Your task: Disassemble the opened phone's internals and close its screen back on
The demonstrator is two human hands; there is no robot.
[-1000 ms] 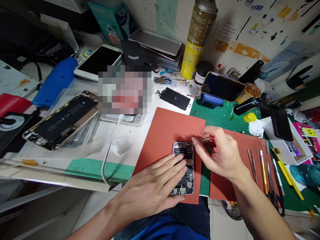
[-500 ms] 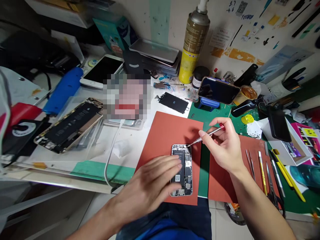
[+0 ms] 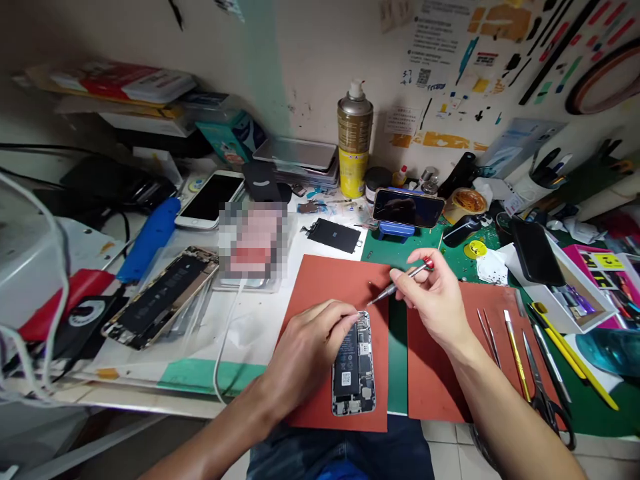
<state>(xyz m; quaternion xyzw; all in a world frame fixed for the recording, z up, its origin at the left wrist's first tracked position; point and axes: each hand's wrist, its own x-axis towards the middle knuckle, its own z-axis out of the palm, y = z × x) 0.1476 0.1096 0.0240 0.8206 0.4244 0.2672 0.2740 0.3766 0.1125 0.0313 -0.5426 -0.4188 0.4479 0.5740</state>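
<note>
Nearest, an open phone [image 3: 352, 363] lies flat on the red mat [image 3: 310, 287], insides up, presumably so its small parts face the light and stay within reach. Off right, tweezers [image 3: 492, 343] and scissors [image 3: 539, 383] sit side by side, likely for quick grabbing. Now the hands: the left hand [image 3: 310, 340] curls over the phone's left side, thumb and fingertips close together at its far end; whether they pinch anything, I can't tell. The right hand [image 3: 437, 297] has closed fingers around a screwdriver [image 3: 389, 293], slanted pen-style, seemingly for fine control, tip just beside that end. Farther, a black panel [image 3: 334, 235]; beyond, a spray can [image 3: 354, 150] standing upright.
</note>
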